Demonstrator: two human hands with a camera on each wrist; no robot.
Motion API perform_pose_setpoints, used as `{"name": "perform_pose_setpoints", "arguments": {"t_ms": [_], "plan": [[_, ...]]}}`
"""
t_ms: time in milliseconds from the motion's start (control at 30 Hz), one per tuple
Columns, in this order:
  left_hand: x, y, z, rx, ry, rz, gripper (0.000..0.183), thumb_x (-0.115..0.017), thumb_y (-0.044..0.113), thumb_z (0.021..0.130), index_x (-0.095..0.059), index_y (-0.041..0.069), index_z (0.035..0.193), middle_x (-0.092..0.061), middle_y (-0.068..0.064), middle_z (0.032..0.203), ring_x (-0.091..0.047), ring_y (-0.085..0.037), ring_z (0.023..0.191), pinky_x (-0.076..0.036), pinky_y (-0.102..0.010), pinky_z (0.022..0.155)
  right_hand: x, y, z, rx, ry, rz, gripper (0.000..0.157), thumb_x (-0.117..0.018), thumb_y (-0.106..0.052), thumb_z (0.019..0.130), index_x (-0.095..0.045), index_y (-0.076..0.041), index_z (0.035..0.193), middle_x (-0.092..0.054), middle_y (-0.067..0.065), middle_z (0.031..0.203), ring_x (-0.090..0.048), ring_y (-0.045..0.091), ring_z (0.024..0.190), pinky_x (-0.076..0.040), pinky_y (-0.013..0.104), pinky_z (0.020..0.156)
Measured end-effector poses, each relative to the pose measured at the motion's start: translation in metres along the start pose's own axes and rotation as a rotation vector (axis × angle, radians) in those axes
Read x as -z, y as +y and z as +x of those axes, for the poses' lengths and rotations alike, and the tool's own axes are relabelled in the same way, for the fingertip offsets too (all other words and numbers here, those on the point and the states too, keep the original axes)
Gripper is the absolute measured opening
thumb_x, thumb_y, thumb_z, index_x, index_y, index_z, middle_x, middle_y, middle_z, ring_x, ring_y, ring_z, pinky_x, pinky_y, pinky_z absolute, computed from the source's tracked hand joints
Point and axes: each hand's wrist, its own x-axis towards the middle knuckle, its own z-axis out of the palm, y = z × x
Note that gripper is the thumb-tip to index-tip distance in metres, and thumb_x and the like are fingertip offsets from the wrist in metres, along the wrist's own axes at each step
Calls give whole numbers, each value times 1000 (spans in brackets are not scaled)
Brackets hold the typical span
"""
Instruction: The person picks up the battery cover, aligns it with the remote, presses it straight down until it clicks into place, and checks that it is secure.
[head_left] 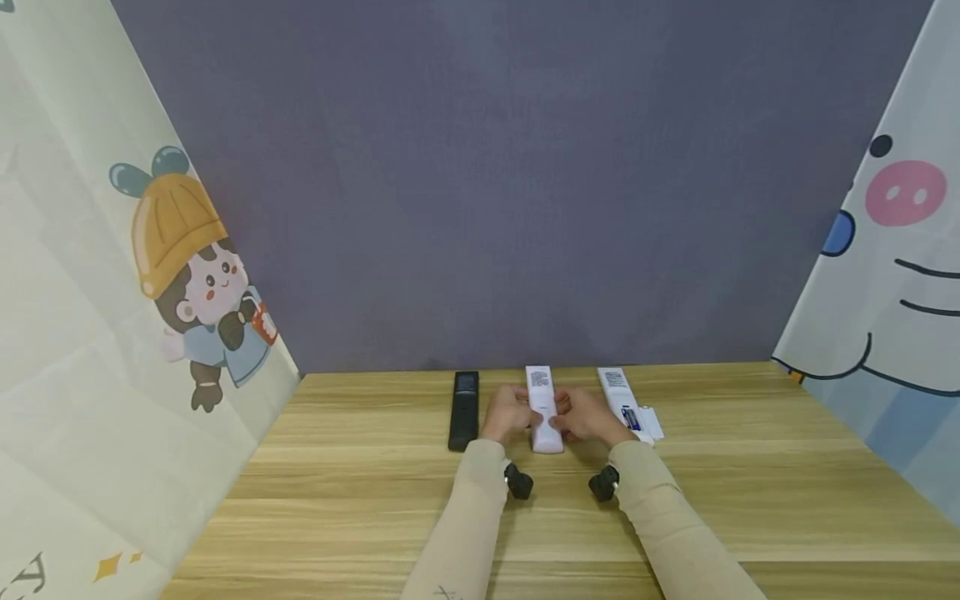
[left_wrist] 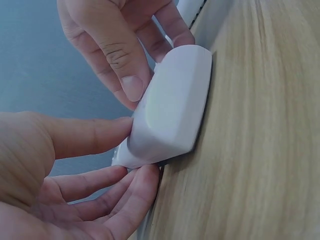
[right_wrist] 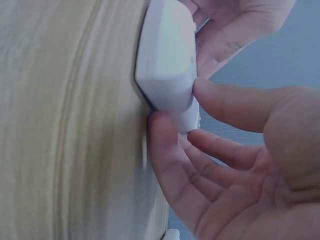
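A white remote control lies back side up at the middle of the table, its printed label toward the far end. From its left side my left hand grips it, thumb on the back and fingers along the edge. My right hand holds the opposite edge the same way, its thumb pressing on the back. In the left wrist view the remote's rounded near end sits low at the wooden surface between both hands.
To the left lies a black remote. On the right a second white remote shows batteries in its uncovered compartment, a loose white cover beside it. A grey panel rises behind the wooden table.
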Motion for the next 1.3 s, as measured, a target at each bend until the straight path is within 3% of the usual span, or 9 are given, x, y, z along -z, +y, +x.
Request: {"name": "perform_pose_setpoints", "arguments": {"t_ms": [400,600,900,1300], "plan": [[-1,0,0,-45,27,112,39,-80,-6,75,-72,-7,113,-76,-15,101,-70,-18,83,-56,-26,71,-2,2,1,-1,22,-1,40,-70,3,89,-58,12,127,-68,22,107,-68,21,78,-61,32,63],[0,1,-1,-68,38,180,40,-82,-3,75,-72,-6,113,-76,-15,105,-67,-19,88,-56,-29,77,-2,2,0,-6,32,0,39,-72,1,89,-60,10,125,-68,19,105,-66,18,72,-60,30,61],[0,1,0,-79,33,210,41,-81,-2,74,-73,-4,114,-75,-13,99,-67,-18,88,-56,-30,79,-2,2,0,-9,32,-18,38,-71,0,90,-60,9,126,-68,20,108,-65,17,74,-59,30,61],[-2,1,-1,-88,6,229,43,-81,-2,77,-71,-3,119,-75,-15,106,-67,-18,91,-56,-30,82,-2,2,-2,8,48,-46,35,-71,0,90,-61,9,122,-68,19,105,-66,18,76,-59,31,63]]}}
